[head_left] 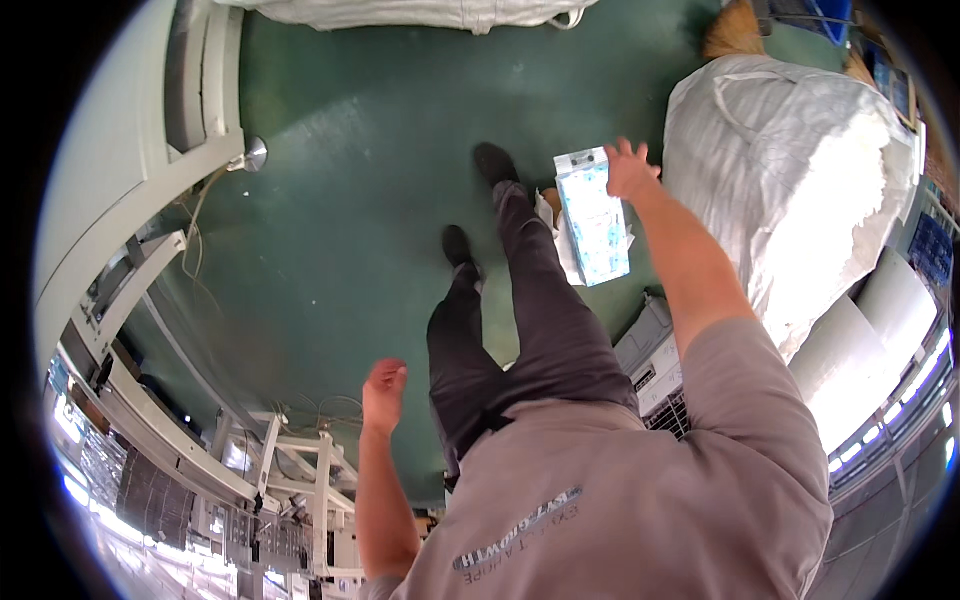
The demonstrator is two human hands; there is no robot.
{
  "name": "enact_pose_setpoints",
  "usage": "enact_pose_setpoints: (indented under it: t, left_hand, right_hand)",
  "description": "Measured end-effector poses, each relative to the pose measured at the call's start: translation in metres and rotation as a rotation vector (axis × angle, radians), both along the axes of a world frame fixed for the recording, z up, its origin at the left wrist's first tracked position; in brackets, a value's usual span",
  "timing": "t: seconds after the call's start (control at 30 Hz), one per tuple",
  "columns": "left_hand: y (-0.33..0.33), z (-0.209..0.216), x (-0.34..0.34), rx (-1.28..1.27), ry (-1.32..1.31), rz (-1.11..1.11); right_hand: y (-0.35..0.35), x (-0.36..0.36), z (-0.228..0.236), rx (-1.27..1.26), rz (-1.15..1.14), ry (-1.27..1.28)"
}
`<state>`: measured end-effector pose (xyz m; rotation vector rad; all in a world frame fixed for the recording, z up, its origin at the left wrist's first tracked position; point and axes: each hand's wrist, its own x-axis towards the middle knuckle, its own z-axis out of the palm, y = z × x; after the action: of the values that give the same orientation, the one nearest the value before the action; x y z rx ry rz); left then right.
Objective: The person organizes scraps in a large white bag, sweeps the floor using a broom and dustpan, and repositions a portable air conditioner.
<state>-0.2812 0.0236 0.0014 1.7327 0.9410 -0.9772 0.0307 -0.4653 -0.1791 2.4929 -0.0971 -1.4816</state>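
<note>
My right hand (632, 175) reaches forward, its fingers spread. It overlaps the right edge of a long white and pale-blue printed package (597, 225) with a silvery top end; I cannot tell whether they touch. No grip on the package shows. White crumpled wrapping (568, 255) and a bit of brown material stick out beside and behind the package. My left hand (383, 395) hangs by my left thigh over the floor, its fingers loosely curled together with nothing visible in them.
Green floor (340, 200) lies around my feet. A large white woven sack (740, 130) bulges at the right, another white sack (430, 10) at the far edge. Pale machine framing (190, 190) with loose cables stands left. Grey and white crates (655, 365) sit by my right hip.
</note>
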Motion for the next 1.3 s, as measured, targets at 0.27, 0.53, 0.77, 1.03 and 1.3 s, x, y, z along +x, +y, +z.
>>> enact_pose_setpoints:
  t: [0.27, 0.53, 0.77, 1.03, 1.3]
  left_hand:
    - [-0.053, -0.097, -0.015, -0.046, 0.126, -0.306]
    - [-0.052, -0.143, -0.056, -0.059, 0.163, -0.265]
    - [-0.050, -0.157, -0.057, -0.097, 0.119, -0.323]
    - [-0.061, -0.191, -0.052, -0.112, 0.113, -0.289]
    - [-0.071, -0.223, -0.058, -0.112, -0.049, -0.320]
  right_hand:
    - [0.011, 0.027, -0.146, 0.168, 0.278, 0.407]
    - [-0.038, -0.086, -0.207, 0.074, 0.128, 0.699]
    - [-0.051, -0.109, -0.225, 0.253, -0.047, 0.747]
    - [-0.022, -0.140, -0.229, 0.244, 0.135, 0.769]
    - [-0.019, -0.267, -0.273, 0.298, 0.167, 0.910]
